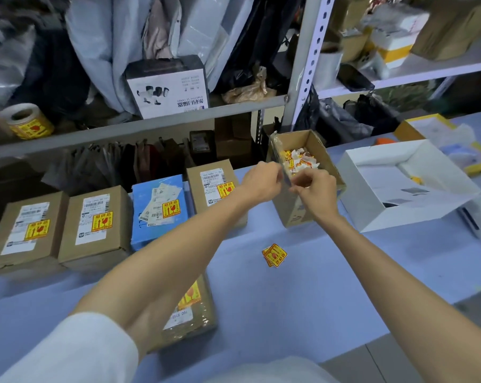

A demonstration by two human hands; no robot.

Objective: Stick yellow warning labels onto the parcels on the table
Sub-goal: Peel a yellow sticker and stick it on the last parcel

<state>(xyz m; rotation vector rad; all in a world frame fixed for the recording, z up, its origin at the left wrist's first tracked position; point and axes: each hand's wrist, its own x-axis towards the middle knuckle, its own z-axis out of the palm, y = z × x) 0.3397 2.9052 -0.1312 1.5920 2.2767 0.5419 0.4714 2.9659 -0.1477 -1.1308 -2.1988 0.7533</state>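
Both my hands meet above a small open cardboard box [323, 150] that holds crumpled yellow and white label scraps [298, 160]. My left hand [261, 181] and my right hand [315, 192] have curled fingers and pinch a small blurred paper strip [287, 176] between them. Several parcels stand in a row on the blue table, each with a yellow warning label: two brown ones [26, 233] [95, 225], a blue one [157, 208] and another brown one [214, 189]. A further labelled parcel [195, 308] lies partly hidden under my left forearm. Loose yellow labels [274, 255] lie on the table.
A roll of yellow labels [26, 121] sits on the grey shelf at the back left. An open white box [372, 167] stands to the right of the scrap box. The metal shelving [303, 78] behind the table is packed with bags and boxes.
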